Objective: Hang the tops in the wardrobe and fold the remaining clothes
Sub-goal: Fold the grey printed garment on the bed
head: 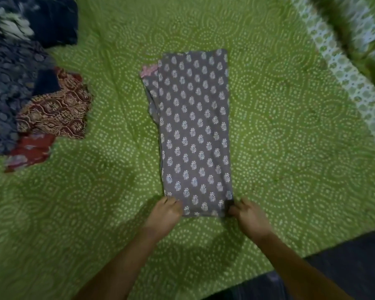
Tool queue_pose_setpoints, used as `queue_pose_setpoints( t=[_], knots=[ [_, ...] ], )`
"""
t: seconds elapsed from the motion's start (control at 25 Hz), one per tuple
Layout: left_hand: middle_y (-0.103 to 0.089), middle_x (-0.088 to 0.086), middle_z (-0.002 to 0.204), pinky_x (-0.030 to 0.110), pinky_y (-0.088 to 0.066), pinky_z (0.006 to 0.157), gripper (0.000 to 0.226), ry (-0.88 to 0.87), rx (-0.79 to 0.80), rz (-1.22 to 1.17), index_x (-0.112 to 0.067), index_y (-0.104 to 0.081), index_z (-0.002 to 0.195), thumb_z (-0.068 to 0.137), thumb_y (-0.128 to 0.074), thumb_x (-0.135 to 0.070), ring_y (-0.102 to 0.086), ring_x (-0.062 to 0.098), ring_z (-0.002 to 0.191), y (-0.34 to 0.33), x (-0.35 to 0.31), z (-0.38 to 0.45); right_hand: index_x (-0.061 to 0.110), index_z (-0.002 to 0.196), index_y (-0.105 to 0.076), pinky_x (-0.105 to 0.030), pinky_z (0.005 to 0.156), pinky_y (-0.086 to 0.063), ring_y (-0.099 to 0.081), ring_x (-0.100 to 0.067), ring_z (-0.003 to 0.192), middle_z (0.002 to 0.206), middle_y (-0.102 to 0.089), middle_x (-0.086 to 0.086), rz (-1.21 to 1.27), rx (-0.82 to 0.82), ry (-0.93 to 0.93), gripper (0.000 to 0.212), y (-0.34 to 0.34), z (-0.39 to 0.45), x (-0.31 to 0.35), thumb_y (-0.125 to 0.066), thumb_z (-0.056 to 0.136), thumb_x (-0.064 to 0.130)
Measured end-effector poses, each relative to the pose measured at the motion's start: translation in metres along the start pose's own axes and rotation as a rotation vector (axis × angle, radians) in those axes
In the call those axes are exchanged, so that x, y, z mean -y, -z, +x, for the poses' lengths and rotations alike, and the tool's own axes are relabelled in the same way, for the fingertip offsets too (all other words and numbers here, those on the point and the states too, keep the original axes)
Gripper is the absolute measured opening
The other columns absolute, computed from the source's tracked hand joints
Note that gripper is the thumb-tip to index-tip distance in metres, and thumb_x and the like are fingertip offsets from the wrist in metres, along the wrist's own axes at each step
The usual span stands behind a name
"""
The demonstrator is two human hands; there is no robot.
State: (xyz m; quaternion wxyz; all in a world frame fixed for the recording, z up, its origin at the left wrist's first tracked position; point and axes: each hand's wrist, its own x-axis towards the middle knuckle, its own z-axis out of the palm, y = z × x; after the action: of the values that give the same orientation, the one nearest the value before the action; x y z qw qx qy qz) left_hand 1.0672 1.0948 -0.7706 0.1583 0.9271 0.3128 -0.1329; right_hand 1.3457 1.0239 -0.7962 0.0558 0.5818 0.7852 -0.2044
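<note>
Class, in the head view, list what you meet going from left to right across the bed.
Pile of dark and maroon clothes → left hand → grey printed garment → right hand → white-patterned border of the green bedcover.

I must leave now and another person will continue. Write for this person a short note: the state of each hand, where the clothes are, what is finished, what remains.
Left hand: grips the near left corner of the grey cotton garment with white flower print.
Right hand: grips the near right corner.
The garment lies on the green dotted bedspread, already folded into a long narrow strip.
Left to do: fold the strip shorter. Then the pile of unfolded dark blue, maroon and red clothes at far left.
No wardrobe is in view.
</note>
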Motion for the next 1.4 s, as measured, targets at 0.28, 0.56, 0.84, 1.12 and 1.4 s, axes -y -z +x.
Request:
queue_pose_setpoints(
  t=[0.28,0.56,0.84,1.12,1.4],
  knots=[
    [-0.068,-0.005,0.091,0.033,-0.035,0.082,0.029,0.041,0.208,-0.192,-0.025,-0.071,0.088,0.079,-0.045,-0.035,-0.067,0.017,0.087,-0.062,-0.066,-0.056,0.022,0.106,-0.07,-0.025,0.07,-0.054,-0.064,-0.02,0.093,0.106,-0.068,0.001,0.188,0.154,0.002,0.047,-0.031,-0.057,0.056,-0.046,0.069,0.038],
    [-0.024,0.005,0.156,0.041,-0.014,0.115,0.061,0.425,-0.191,-0.134,-0.008,-0.025,0.149,0.101,-0.005,-0.041,-0.018,0.02,0.145,-0.032,0.039,0.142,0.015,0.152,-0.019,-0.044,0.118,-0.016,-0.009,-0.02,0.148,0.159,-0.014,-0.001,0.111,-0.181,-0.174,0.055,-0.022,0.175,-0.002,-0.014,0.102,0.035],
    [0.009,0.002,0.161,0.048,0.004,0.119,0.074,0.552,-0.276,0.047,-0.019,0.006,0.153,0.094,0.0,-0.063,0.01,0.024,0.147,0.036,0.204,0.282,0.021,0.154,-0.012,-0.054,0.117,0.001,-0.002,-0.022,0.148,0.161,-0.009,0.001,-0.052,-0.354,-0.454,0.059,0.061,0.327,-0.144,-0.014,0.101,0.048],
    [0.002,0.008,0.161,0.046,0.005,0.117,0.058,0.548,-0.289,0.052,-0.007,0.003,0.152,0.101,-0.009,-0.033,0.0,0.026,0.148,-0.002,0.101,0.241,0.004,0.152,-0.006,-0.045,0.12,0.002,0.001,-0.028,0.148,0.16,-0.002,-0.014,0.166,-0.411,-0.532,0.056,0.009,0.264,-0.035,-0.025,0.103,0.025],
    [-0.023,0.002,0.158,0.047,-0.015,0.116,0.068,0.041,-0.041,-0.037,-0.015,-0.026,0.15,0.094,-0.039,-0.05,-0.013,0.021,0.147,-0.128,-0.054,0.004,0.007,0.151,-0.021,-0.043,0.117,-0.015,-0.01,-0.023,0.148,0.159,-0.014,-0.009,0.037,0.015,-0.177,0.059,-0.09,0.029,0.042,-0.025,0.101,0.037]
  ],
)
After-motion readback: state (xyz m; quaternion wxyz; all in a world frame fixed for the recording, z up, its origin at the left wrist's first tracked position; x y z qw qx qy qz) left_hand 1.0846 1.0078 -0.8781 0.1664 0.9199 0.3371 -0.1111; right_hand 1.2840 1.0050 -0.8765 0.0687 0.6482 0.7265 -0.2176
